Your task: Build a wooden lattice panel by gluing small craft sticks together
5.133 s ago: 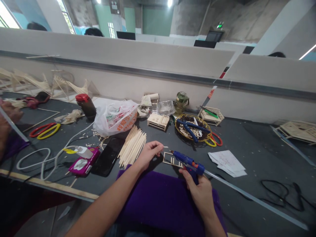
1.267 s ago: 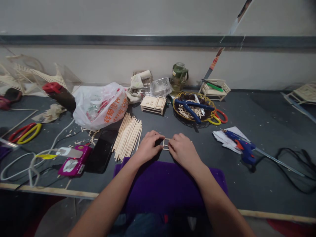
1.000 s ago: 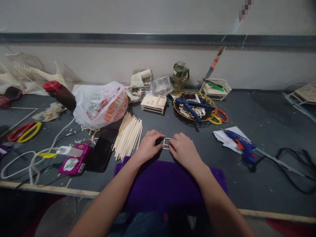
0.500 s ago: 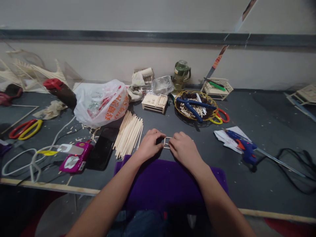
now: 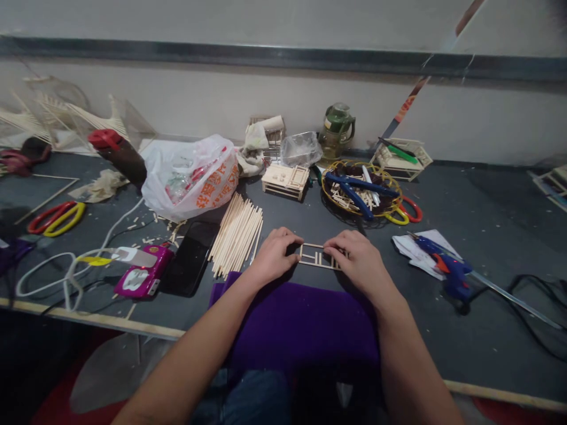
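Note:
A small flat frame of thin wooden sticks (image 5: 316,257) lies on the dark table just beyond a purple cloth (image 5: 296,321). My left hand (image 5: 274,257) has its fingers curled on the frame's left end. My right hand (image 5: 361,262) pinches the frame's right end, its fingers bent down onto the sticks. A blue hot glue gun (image 5: 443,268) lies untouched on white paper (image 5: 423,254) to the right of my right hand. A bundle of long wooden sticks (image 5: 237,233) lies fanned just left of my left hand.
Black phone (image 5: 190,265) and pink device (image 5: 142,278) with white cable sit at left. A plastic bag (image 5: 190,180), small stick model (image 5: 286,179), wire basket with blue pliers (image 5: 361,192), green jar (image 5: 336,124) and red-yellow scissors (image 5: 57,217) stand behind. Black cable (image 5: 531,295) at right.
Five seconds ago my right hand held the glue gun at the frame; it now lies on the paper. In the last half second my right hand slid right, uncovering more of the frame.

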Demonstrator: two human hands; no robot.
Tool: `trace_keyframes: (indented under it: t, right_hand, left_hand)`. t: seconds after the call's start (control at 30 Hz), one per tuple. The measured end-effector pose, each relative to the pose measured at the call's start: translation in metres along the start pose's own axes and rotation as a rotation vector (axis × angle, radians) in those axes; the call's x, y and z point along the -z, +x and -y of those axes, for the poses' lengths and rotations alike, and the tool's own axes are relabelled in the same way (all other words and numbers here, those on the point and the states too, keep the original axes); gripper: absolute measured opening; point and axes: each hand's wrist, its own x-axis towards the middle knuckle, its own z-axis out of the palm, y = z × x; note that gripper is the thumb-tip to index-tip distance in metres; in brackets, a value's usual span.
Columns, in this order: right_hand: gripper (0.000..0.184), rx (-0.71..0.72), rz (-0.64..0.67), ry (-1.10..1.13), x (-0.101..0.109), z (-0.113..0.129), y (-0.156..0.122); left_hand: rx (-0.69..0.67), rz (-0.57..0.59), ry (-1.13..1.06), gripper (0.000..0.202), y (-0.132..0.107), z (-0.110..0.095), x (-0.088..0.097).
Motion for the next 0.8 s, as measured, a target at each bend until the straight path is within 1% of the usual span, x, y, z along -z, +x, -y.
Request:
trace_keyframes:
  t: [0.07,0.17,0.23,0.33,0.5,0.67,0.8]
  right_hand:
    - [0.019,-0.008,-0.023,0.036,0.003,0.0,0.0]
    - [0.019,-0.038,-0.121,0.097,0.009,-0.003,-0.001]
    - [0.018,-0.049,-0.15,0.111,0.012,-0.005,-0.002]
    - [0.016,-0.044,-0.086,0.087,0.01,-0.005,-0.002]
    - [0.014,0.028,0.024,0.0,-0.005,0.004,0.001]
    - [0.012,0.128,0.072,-0.054,-0.016,0.011,0.001]
    - [0.012,0.168,0.082,-0.129,-0.021,0.017,0.0]
  left_hand:
    - [0.005,0.001,0.009,0.032,0.0,0.0,0.0]
    - [0.015,0.004,0.01,0.032,0.0,-0.001,0.0]
    - [0.017,0.006,0.01,0.032,0.0,-0.001,0.0]
    - [0.013,0.002,0.01,0.032,0.0,-0.001,0.0]
    - [0.001,-0.003,0.006,0.031,0.0,0.0,-0.001]
    - [-0.001,0.0,0.021,0.031,0.0,0.001,-0.002]
    - [-0.01,-0.005,0.027,0.03,0.0,0.001,-0.002]
